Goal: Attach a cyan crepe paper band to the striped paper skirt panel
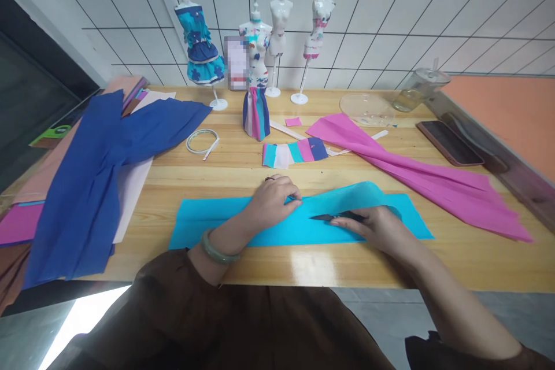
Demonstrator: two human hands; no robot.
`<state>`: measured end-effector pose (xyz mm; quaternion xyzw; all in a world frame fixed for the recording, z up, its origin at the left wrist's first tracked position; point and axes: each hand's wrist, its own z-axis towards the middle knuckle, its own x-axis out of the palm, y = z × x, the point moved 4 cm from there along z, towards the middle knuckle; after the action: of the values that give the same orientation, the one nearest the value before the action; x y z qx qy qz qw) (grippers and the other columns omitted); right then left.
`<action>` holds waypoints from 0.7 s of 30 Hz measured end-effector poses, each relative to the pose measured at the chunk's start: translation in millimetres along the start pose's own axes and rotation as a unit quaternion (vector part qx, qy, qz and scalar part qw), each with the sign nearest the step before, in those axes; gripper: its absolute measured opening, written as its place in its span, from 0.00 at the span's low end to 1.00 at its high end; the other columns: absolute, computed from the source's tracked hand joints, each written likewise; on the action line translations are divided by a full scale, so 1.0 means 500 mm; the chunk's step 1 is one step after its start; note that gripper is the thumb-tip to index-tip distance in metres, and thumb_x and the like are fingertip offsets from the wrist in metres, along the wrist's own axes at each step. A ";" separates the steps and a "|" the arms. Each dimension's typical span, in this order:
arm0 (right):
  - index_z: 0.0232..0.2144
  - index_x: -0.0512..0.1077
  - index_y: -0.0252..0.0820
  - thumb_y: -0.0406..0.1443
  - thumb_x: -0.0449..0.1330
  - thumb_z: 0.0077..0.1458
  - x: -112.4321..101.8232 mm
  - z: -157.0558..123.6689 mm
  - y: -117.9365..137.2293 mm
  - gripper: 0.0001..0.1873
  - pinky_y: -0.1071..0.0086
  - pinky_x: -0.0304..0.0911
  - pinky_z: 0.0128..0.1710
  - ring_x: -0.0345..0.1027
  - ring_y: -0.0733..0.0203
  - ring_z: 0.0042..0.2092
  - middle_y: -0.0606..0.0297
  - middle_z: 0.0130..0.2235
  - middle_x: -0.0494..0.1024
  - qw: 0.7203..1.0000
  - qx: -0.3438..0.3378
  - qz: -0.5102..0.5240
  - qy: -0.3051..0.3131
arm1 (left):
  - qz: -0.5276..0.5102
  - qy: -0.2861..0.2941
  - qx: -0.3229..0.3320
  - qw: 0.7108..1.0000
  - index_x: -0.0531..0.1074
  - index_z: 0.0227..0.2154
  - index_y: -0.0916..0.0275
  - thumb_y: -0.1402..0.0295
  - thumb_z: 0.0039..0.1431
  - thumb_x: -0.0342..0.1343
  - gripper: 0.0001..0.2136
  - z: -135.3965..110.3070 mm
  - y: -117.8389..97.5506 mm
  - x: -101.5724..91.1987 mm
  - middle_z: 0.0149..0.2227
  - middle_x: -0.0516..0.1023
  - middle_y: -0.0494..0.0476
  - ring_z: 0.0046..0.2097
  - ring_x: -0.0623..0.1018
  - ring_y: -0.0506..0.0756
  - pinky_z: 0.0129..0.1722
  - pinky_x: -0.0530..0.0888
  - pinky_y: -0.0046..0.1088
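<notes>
A thin turquoise sheet point(208, 225), which looks like crepe paper, lies lengthwise along the front of the table, its upper layer lifted at the right. My left hand point(273, 199) rests over its middle, thumb and fingers pinching the upper edge. In my right hand point(379, 228) are black-handled scissors point(323, 217), their dark blades pointing left over the sheet, close to the left fingertips. Whether the blades touch the sheet I cannot tell. Just beyond the left hand lies a small striped piece point(295, 152) of turquoise, white, pink and blue.
A dark blue sheet point(87, 185) covers the left side; a pink one point(416, 179) stretches across the right. Several small dress forms point(255, 52) stand along the tiled wall. A tape roll point(202, 141), a phone point(450, 143) and a lidded cup point(420, 89) are also on the table.
</notes>
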<state>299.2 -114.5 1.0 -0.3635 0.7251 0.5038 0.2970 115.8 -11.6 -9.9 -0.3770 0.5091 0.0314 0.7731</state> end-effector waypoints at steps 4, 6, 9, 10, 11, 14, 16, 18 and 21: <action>0.33 0.79 0.53 0.55 0.53 0.51 0.008 0.002 -0.011 0.22 0.69 0.60 0.24 0.70 0.59 0.27 0.70 0.27 0.80 1.000 -0.004 -0.002 -0.010 | -0.007 0.000 -0.002 1.000 0.75 0.29 0.61 0.67 0.55 0.55 0.05 0.000 0.003 0.000 0.33 0.75 0.55 0.41 0.71 0.54 0.43 0.67 0.32; 0.34 0.79 0.52 0.55 0.53 0.51 0.013 0.004 -0.019 0.22 0.69 0.60 0.24 0.70 0.59 0.28 0.70 0.28 0.80 1.000 -0.007 -0.003 -0.012 | -0.010 -0.002 -0.001 1.000 0.75 0.29 0.62 0.67 0.55 0.55 0.05 -0.001 0.003 0.001 0.33 0.75 0.54 0.41 0.71 0.54 0.42 0.67 0.32; 0.34 0.79 0.50 0.55 0.53 0.51 0.018 0.007 -0.027 0.23 0.69 0.60 0.24 0.70 0.58 0.28 0.68 0.28 0.80 1.000 -0.008 -0.001 -0.020 | -0.012 -0.005 0.001 1.000 0.74 0.29 0.62 0.68 0.55 0.55 0.05 -0.001 0.002 0.001 0.33 0.75 0.54 0.40 0.72 0.54 0.42 0.67 0.32; 0.33 0.79 0.49 0.55 0.53 0.51 0.019 0.008 -0.028 0.23 0.69 0.60 0.24 0.69 0.59 0.28 0.67 0.28 0.80 1.000 -0.011 0.000 -0.024 | -0.013 -0.007 0.001 1.000 0.74 0.28 0.62 0.68 0.55 0.55 0.05 -0.001 0.002 0.001 0.33 0.75 0.54 0.40 0.72 0.54 0.42 0.67 0.32; 0.32 0.79 0.48 0.55 0.54 0.50 0.019 0.009 -0.028 0.23 0.69 0.60 0.24 0.69 0.59 0.28 0.67 0.28 0.80 0.999 -0.016 0.003 -0.027 | -0.014 -0.008 0.000 1.000 0.74 0.28 0.62 0.68 0.55 0.55 0.05 -0.001 0.002 0.002 0.33 0.75 0.54 0.40 0.72 0.54 0.42 0.67 0.32; 0.28 0.79 0.46 0.55 0.55 0.49 0.017 0.007 -0.025 0.23 0.70 0.57 0.20 0.67 0.61 0.24 0.67 0.23 0.77 0.999 -0.023 0.006 -0.036 | -0.019 -0.013 -0.001 1.000 0.74 0.28 0.62 0.68 0.55 0.55 0.04 -0.001 0.002 0.002 0.33 0.75 0.53 0.40 0.72 0.54 0.42 0.67 0.31; 0.29 0.79 0.47 0.55 0.56 0.49 0.015 0.006 -0.021 0.22 0.70 0.56 0.20 0.67 0.61 0.24 0.68 0.23 0.77 0.999 -0.017 0.015 -0.034 | -0.023 -0.017 0.004 1.000 0.73 0.29 0.62 0.68 0.55 0.55 0.04 -0.001 0.003 0.001 0.33 0.75 0.53 0.40 0.72 0.54 0.42 0.67 0.31; 0.32 0.79 0.49 0.54 0.56 0.50 0.015 0.005 -0.014 0.20 0.70 0.59 0.22 0.68 0.60 0.27 0.68 0.26 0.79 0.999 -0.020 0.030 -0.026 | -0.026 -0.021 0.010 0.999 0.73 0.29 0.62 0.68 0.54 0.55 0.04 -0.001 0.003 0.000 0.33 0.75 0.53 0.40 0.72 0.53 0.42 0.67 0.31; 0.36 0.78 0.50 0.53 0.56 0.51 0.015 0.007 -0.002 0.20 0.69 0.61 0.25 0.69 0.59 0.29 0.67 0.29 0.79 0.998 -0.049 0.038 -0.022 | -0.027 -0.023 0.013 0.999 0.72 0.29 0.62 0.68 0.54 0.56 0.04 -0.002 0.002 -0.001 0.33 0.75 0.53 0.40 0.72 0.53 0.42 0.67 0.31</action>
<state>296.1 -113.2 -6.4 -0.3389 0.7058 0.5576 0.2757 114.6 -11.1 -10.5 -0.3794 0.4812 0.0124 0.7902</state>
